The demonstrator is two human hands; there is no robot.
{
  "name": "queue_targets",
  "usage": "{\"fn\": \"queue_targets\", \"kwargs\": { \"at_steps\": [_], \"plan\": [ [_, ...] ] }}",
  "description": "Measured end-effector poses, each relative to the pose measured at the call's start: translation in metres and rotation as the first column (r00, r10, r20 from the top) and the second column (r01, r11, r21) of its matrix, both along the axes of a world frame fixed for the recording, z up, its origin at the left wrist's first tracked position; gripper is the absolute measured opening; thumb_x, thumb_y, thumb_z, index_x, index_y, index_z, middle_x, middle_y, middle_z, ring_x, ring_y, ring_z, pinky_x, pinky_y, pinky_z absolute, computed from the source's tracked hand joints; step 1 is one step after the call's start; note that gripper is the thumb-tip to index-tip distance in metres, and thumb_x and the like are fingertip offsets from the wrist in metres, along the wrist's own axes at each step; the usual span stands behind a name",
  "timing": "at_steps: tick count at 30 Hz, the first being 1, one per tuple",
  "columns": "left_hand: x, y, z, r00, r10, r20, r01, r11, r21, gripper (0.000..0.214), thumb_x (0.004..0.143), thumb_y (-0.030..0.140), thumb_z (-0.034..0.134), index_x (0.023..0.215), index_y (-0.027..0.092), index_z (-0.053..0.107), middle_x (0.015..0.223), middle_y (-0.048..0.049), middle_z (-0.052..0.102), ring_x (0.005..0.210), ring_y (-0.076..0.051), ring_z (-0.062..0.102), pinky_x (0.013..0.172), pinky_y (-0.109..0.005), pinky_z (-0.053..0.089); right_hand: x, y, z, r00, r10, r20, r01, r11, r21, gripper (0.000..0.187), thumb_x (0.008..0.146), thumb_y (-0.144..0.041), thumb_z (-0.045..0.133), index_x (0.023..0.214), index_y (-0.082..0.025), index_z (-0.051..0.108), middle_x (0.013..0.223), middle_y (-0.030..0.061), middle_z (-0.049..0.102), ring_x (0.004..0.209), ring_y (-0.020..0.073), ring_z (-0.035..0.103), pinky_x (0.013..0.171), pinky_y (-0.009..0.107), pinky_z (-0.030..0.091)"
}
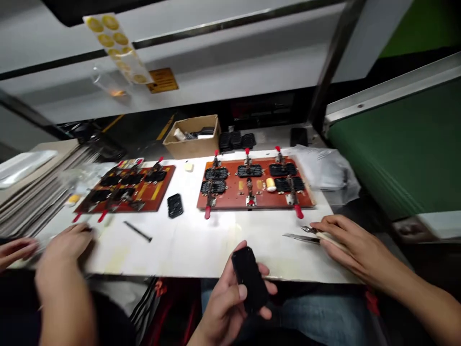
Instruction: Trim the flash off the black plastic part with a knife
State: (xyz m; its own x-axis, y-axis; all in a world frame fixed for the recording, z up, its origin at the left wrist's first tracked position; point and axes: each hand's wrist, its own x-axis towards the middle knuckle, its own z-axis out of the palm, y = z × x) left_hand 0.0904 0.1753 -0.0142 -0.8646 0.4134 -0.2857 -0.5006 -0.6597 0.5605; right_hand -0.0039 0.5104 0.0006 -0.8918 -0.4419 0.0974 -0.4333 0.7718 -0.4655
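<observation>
My left hand (226, 302) is at the near table edge and holds a black rectangular part (249, 281) upright between thumb and fingers. My right hand (351, 247) lies on the white table (201, 240) at the right, its fingers curled over a pale-handled tool (329, 239). A thin blade (298, 236) and metal tweezers (309, 229) stick out just left of those fingers. Beyond them sits a red-brown fixture board (252, 199) with several black parts under red-handled clamps.
A co-worker's two hands (66, 247) rest at the table's left edge. A second fixture board (124, 204), a loose black part (175, 205) and a dark rod (137, 231) lie left of centre. A cardboard box (192, 144), plastic bags (329, 168), stacked grey sheets (29, 197) and a green conveyor (399, 154) surround them.
</observation>
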Motion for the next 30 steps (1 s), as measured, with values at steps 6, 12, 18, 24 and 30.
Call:
{"fn": "queue_targets", "kwargs": {
  "at_steps": [6, 12, 18, 24, 30],
  "plan": [
    [0.003, -0.011, 0.007, 0.993, 0.074, -0.092, -0.068, 0.995, 0.070, 0.092, 0.088, 0.029, 0.074, 0.163, 0.039, 0.020, 0.143, -0.0138, 0.065, 0.114, -0.031, 0.074, 0.080, -0.036, 0.065, 0.040, -0.096, 0.068, 0.927, 0.348, -0.136, -0.359, 0.931, -0.063, 0.038, 0.100, -0.026, 0.062, 0.137, -0.031, 0.064, 0.127, 0.0092, 0.064, 0.116, 0.0296, 0.061, 0.098, 0.047, 0.050],
    [0.011, -0.025, 0.029, 1.000, 0.024, -0.014, -0.025, 0.992, -0.122, 0.112, 0.079, 0.045, 0.083, 0.166, 0.044, 0.012, 0.150, -0.0113, 0.059, 0.113, -0.037, 0.073, 0.078, -0.042, 0.062, 0.039, -0.152, 0.087, 0.859, 0.444, -0.254, -0.478, 0.874, -0.086, 0.023, 0.094, -0.023, 0.069, 0.117, -0.022, 0.071, 0.113, 0.0078, 0.069, 0.106, 0.0300, 0.061, 0.103, 0.054, 0.041],
    [0.023, -0.026, 0.016, 0.993, 0.115, -0.018, -0.116, 0.988, -0.099, 0.122, 0.073, 0.057, 0.086, 0.167, 0.042, 0.008, 0.159, -0.0132, 0.050, 0.129, -0.045, 0.064, 0.095, -0.054, 0.059, 0.044, -0.168, 0.085, 0.846, 0.464, -0.264, -0.489, 0.872, -0.035, 0.017, 0.093, -0.027, 0.072, 0.109, -0.021, 0.071, 0.105, 0.0081, 0.069, 0.098, 0.0299, 0.057, 0.087, 0.048, 0.038],
    [0.025, -0.031, 0.013, 0.993, 0.116, -0.008, -0.116, 0.986, -0.116, 0.121, 0.075, 0.061, 0.084, 0.167, 0.042, 0.008, 0.158, -0.0141, 0.053, 0.101, -0.037, 0.076, 0.074, -0.042, 0.062, 0.042, -0.171, 0.091, 0.849, 0.437, -0.299, -0.458, 0.889, -0.001, 0.012, 0.092, -0.033, 0.075, 0.095, -0.022, 0.071, 0.088, 0.0066, 0.063, 0.083, 0.0263, 0.050, 0.072, 0.042, 0.032],
    [0.024, -0.033, 0.023, 0.999, 0.037, 0.036, -0.027, 0.967, -0.251, 0.122, 0.073, 0.066, 0.084, 0.167, 0.041, 0.010, 0.136, -0.0142, 0.068, 0.059, -0.019, 0.067, 0.056, -0.036, 0.055, 0.040, -0.163, 0.093, 0.834, 0.457, -0.310, -0.499, 0.864, -0.068, 0.010, 0.096, -0.022, 0.067, 0.086, -0.022, 0.070, 0.078, 0.0038, 0.058, 0.073, 0.0223, 0.045, 0.064, 0.037, 0.030]
  ]
}}
